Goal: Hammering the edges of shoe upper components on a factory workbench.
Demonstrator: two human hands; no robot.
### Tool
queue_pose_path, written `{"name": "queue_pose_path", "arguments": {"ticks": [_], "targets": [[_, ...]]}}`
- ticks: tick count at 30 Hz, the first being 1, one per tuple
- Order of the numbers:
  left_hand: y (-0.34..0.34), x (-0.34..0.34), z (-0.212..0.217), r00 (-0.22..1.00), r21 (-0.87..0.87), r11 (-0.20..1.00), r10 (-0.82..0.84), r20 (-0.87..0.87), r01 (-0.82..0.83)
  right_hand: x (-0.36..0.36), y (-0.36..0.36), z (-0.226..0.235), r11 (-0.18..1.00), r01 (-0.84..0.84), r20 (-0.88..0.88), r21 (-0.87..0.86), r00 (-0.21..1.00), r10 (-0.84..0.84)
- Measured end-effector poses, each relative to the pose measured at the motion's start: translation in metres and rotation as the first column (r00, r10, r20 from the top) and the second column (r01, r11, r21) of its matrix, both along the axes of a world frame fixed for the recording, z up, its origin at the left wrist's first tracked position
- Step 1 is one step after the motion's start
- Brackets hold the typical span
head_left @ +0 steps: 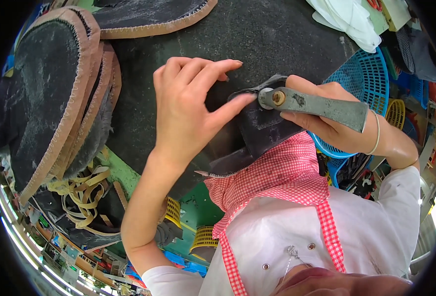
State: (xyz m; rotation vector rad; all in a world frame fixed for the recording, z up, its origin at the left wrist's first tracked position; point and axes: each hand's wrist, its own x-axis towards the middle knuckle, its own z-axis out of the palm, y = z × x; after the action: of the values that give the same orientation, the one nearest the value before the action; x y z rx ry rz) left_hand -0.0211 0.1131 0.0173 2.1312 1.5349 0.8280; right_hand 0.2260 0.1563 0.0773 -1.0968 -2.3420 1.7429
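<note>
My right hand [334, 116] is closed round a grey metal hammer [321, 106], whose broad, flared end points right. The hammer's small round face rests at the folded edge of a black sheet-material piece [262, 130]. That piece has seams and lies at the near edge of the dark work surface, partly over my apron. My left hand [186, 93] is open above the surface, index finger stretched out. Its thumb tip reaches the piece's folded edge beside the hammer face. The underside of the piece and most of my right fingers are hidden.
Black pads with tan stitched borders [75, 93] are stacked at the left, with another bordered pad [149, 17] at the back. Tan strips [87, 192] hang below the stack. A blue plastic basket [371, 74] stands right, and white sheets [346, 22] lie at the far right.
</note>
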Motion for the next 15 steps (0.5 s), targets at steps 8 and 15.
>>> {"name": "queue_pose_path", "arguments": {"ticks": [8, 15], "targets": [[-0.013, 0.000, -0.009, 0.987, 0.187, 0.976, -0.081, -0.140, 0.106, -0.010, 0.021, 0.017, 0.813, -0.052, -0.071, 0.580, 0.991, 0.113], [-0.022, 0.000, -0.012, 0.960, 0.302, 0.943, -0.053, -0.273, 0.138, -0.023, 0.034, 0.011, 0.770, -0.210, 0.046, 0.603, 0.972, 0.229]]}}
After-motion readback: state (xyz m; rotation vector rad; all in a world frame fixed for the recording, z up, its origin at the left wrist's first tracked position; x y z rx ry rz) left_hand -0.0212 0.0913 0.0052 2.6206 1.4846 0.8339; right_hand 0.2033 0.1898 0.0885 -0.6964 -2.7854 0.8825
